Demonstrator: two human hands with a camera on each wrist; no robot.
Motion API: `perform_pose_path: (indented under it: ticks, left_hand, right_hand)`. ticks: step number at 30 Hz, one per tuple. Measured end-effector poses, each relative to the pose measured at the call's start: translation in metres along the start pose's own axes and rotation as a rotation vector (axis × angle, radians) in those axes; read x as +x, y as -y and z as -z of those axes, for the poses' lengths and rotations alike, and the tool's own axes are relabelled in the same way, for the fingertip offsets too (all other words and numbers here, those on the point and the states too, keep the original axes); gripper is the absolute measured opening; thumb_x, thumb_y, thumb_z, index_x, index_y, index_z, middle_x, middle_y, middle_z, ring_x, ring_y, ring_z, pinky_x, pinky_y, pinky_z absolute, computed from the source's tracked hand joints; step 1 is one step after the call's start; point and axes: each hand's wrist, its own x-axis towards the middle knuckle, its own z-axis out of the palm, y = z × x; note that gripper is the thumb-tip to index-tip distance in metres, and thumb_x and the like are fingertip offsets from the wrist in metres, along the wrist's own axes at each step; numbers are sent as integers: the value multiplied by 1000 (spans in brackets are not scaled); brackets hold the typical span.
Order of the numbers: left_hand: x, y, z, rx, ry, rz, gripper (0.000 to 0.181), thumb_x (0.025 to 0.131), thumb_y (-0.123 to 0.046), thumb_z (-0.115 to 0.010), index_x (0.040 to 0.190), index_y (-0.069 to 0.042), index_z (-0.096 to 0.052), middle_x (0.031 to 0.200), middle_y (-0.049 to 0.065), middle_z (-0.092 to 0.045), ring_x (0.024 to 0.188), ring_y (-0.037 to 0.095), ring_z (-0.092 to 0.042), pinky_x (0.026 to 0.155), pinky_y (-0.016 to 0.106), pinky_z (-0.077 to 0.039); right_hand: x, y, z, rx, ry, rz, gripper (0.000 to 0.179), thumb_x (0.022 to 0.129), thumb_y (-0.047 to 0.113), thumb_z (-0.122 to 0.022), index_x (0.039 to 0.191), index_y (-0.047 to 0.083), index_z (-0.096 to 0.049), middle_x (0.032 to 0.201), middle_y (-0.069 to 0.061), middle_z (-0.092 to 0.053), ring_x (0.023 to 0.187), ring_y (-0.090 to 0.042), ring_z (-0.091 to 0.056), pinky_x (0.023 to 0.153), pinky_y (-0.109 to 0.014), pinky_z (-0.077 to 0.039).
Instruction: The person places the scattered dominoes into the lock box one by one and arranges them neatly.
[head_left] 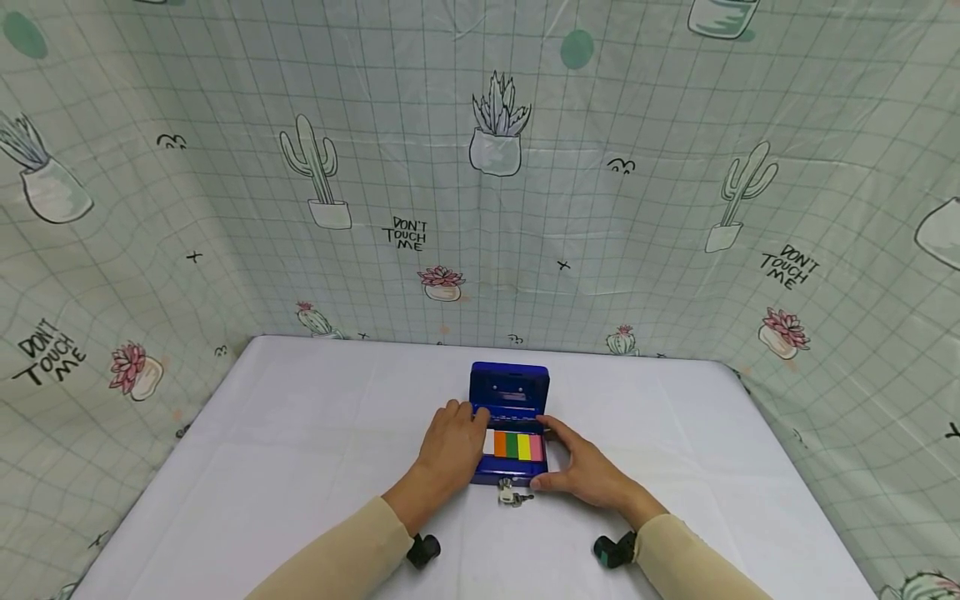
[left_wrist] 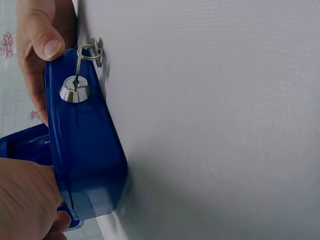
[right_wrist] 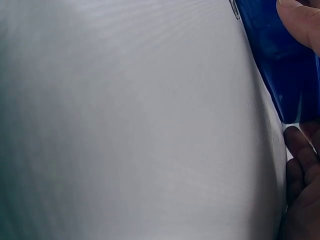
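A small blue metal cash box (head_left: 510, 480) stands on the white table with its lid (head_left: 510, 383) raised at the back. Inside lies a row of coloured strips (head_left: 512, 446): white, orange, green, yellow and pink. My left hand (head_left: 450, 446) grips the box's left side, its fingers bent over the edge; its thumb is hidden in the head view. On the opposite side, my right hand (head_left: 588, 471) holds the box between the thumb at the front corner and the fingers farther back. A key sits in the round silver lock (left_wrist: 75, 90), with a ring and another key (head_left: 513, 497) hanging from it.
The white-covered table (head_left: 322, 417) extends around the box on all sides. A curtain (head_left: 375, 167) with a grid and cactus prints hangs behind and along both sides. Black wrist cameras (head_left: 615, 551) sit close to the tabletop.
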Motion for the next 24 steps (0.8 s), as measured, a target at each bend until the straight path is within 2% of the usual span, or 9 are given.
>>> perform_pose_path:
  ticks: [7,14,19,24]
  left_hand:
    - [0,3,-3,45,-51,-42,42,86,-36,-88,111,-12,-64,97,6,-63,92,21,-55,83,34,-50]
    - [-1,6,-6,58,-43,-39,56,88,-51,-84,119,-11,-61,101,7,-59,96,23,-52,91,36,-49]
    - [-4,11,-5,-12,-79,-31,59,92,-57,-76,124,-10,-60,104,8,-59,99,24,-50,95,37,-48]
    - [-7,19,-3,-98,-137,-7,60,93,-55,-76,128,-7,-61,109,9,-60,102,25,-51,96,39,-47]
  right_hand:
    - [-1,-1,2,-2,-9,10,106,78,44,-92,164,21,-34,160,-13,-49,147,-37,-45,121,-69,-28]
    - [1,-3,1,2,-2,9,106,78,44,-92,164,21,-34,161,-13,-48,148,-36,-44,122,-67,-28]
    - [2,-3,3,-2,7,10,106,79,44,-92,165,22,-34,161,-14,-47,148,-37,-44,121,-68,-28]
    - [4,-3,6,-11,11,22,106,79,45,-92,165,22,-33,159,-15,-49,146,-37,-46,121,-68,-29]
